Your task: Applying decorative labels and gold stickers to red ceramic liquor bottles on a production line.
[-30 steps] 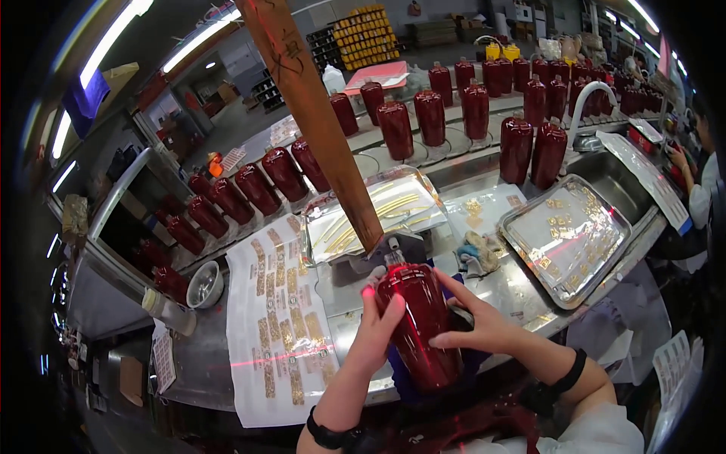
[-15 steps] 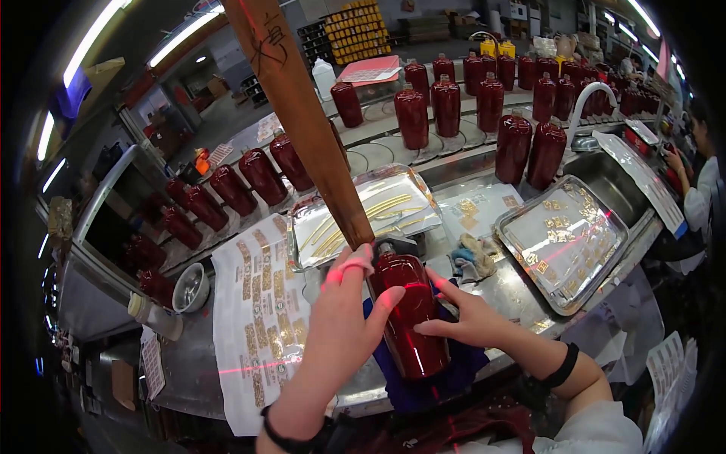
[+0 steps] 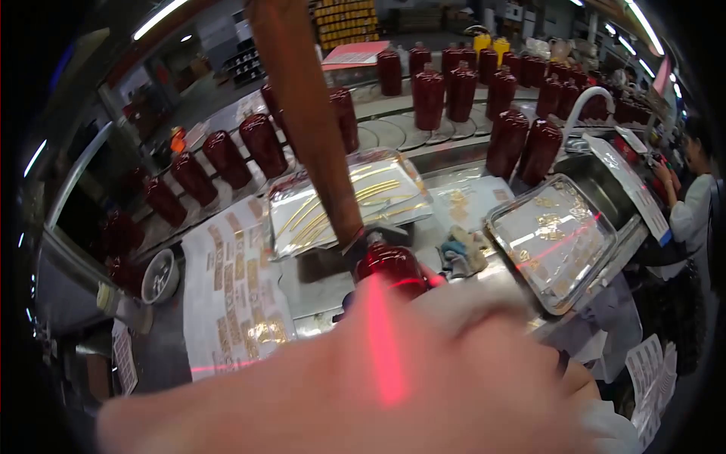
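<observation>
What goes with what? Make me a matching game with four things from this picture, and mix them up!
Things:
1. Nearest red bottle
2. Wooden post
3. Metal bowl
4. Tap

Clues:
A. White and arched
B. Left of the long white sheet
C. Partly hidden by a blurred hand
D. Brown and slanting across the picture

Right pairs: 1-C, 2-D, 3-B, 4-A
</observation>
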Tool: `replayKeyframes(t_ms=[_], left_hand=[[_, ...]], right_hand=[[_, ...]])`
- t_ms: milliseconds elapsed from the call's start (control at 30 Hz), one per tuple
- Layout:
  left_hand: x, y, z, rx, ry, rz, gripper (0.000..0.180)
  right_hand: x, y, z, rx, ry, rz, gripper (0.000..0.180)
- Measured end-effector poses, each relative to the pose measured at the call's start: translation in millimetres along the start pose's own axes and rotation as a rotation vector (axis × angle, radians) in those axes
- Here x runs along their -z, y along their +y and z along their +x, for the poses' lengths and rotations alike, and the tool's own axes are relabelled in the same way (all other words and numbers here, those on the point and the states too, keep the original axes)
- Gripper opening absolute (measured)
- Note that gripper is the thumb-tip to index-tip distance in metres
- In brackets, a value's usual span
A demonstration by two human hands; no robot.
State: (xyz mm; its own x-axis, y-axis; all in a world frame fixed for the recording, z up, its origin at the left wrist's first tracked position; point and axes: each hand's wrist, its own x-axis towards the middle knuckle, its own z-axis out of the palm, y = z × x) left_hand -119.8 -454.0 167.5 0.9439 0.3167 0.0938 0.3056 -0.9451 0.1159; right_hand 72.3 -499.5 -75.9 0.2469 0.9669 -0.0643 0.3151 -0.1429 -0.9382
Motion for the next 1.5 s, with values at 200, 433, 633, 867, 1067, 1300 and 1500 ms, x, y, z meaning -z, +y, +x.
replayKeyframes(t_ms=[200,433,633,867,1067,1300,1500], left_hand=[[19.9,-16.7,-33.2,0.041,-0.216,0.154,0.049],[-89.8,-154.0,-6.5,0.39,-0.242,0.113,0.032],[-200.7,-268.2,78.3,0.461,0.332,0.036,0.025],[-239.5,-281.7,114.2,0.462,0.434,0.174,0.019],[-227.4,-290.9,119.2,0.548,0.538,-0.088,0.016],[-96.4,-242.0,90.1,0.474,0.727,-1.024,0.027],[-22.6,-109.3,65.0,0.135,0.388,-1.113,0.034]], right_hand=[[-2.4,-8.7,-3.5,-0.001,-0.001,0.027,0.102],[3.3,0.4,-10.3,0.008,0.038,0.041,0.103],[-3.6,-2.0,-4.5,0.05,0.023,0.074,0.102],[-1.5,6.6,-4.3,0.066,0.043,0.084,0.103],[-1.3,2.8,-4.8,0.038,0.043,0.065,0.104],[0.9,2.9,-4.8,-0.042,0.035,0.004,0.104],[21.4,4.3,-23.5,0.053,0.287,0.056,0.095]])
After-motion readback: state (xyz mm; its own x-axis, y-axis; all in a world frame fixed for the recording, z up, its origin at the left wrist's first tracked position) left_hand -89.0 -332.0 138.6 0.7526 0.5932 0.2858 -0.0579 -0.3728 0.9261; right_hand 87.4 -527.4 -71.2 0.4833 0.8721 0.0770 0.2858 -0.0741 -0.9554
